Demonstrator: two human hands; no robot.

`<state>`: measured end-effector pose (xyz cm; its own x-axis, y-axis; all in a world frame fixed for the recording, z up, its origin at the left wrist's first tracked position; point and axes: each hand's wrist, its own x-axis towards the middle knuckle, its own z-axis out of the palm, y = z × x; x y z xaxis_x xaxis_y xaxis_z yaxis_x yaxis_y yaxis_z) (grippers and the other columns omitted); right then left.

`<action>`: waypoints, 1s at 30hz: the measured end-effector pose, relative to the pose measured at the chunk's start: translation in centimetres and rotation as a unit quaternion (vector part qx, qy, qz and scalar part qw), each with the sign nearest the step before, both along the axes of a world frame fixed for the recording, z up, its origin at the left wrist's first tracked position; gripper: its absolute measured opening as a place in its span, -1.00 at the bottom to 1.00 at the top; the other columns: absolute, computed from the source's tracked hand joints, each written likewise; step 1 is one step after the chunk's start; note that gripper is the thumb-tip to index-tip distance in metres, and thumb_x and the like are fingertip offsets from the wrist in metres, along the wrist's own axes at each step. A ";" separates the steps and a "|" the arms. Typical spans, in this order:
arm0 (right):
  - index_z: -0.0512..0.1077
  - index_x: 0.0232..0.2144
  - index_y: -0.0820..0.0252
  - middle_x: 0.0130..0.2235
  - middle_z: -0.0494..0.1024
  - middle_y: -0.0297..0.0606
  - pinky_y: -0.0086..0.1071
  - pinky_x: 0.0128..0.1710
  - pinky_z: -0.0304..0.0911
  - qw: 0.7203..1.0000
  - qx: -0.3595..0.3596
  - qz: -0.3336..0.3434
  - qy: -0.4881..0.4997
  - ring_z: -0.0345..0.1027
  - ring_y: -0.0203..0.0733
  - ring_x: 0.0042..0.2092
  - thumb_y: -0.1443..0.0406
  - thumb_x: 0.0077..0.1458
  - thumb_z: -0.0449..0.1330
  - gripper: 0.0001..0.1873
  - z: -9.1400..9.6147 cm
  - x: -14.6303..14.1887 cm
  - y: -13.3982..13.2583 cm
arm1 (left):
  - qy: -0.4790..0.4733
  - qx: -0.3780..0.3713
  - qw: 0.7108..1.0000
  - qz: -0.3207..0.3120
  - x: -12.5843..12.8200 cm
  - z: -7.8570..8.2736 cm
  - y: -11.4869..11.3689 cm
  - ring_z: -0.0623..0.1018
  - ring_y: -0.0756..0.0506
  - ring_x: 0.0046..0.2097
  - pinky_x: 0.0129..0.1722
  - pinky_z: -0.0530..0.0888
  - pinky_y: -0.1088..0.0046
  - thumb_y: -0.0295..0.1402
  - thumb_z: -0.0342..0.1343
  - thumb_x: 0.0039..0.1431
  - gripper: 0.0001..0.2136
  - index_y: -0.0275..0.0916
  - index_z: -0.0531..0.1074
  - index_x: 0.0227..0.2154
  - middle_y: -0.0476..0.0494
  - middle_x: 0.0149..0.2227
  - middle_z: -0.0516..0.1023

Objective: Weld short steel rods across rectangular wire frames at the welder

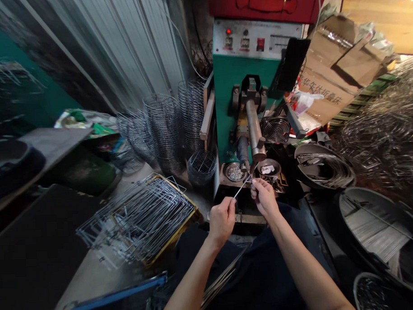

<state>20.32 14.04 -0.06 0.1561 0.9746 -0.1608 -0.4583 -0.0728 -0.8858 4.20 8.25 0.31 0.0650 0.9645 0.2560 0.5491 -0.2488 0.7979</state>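
Green machine [225, 109], rod [240, 188] from clenched left grip [222, 219] toward right grip [264, 199], its hold unclear

Viewed from a single head-worn camera. Looked forward and down, past left hand [222, 219] and right hand [265, 199], both near, to green machine [226, 95] just beyond. Spanned widely, from metal sheeting [128, 49] at upper left to cardboard box [326, 93] at upper right.

My wire [241, 187] is silver. I see a green machine [224, 95], a red light [228, 31], and a brown box [322, 108] with black letters [327, 93].
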 end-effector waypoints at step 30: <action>0.31 -0.58 0.18 -0.65 0.27 -0.51 -0.56 -0.73 -0.07 0.998 0.004 -0.045 -0.053 0.06 -0.47 -0.67 0.05 -0.23 0.40 -0.58 -0.4 2.2 2.5 | 0.028 0.040 0.998 -0.030 1.6 0.4 3.6 0.33 0.02 -0.56 -0.46 0.18 0.48 -0.34 -0.10 0.34 -0.73 -0.24 0.44 -0.42 -0.02 -0.59 0.38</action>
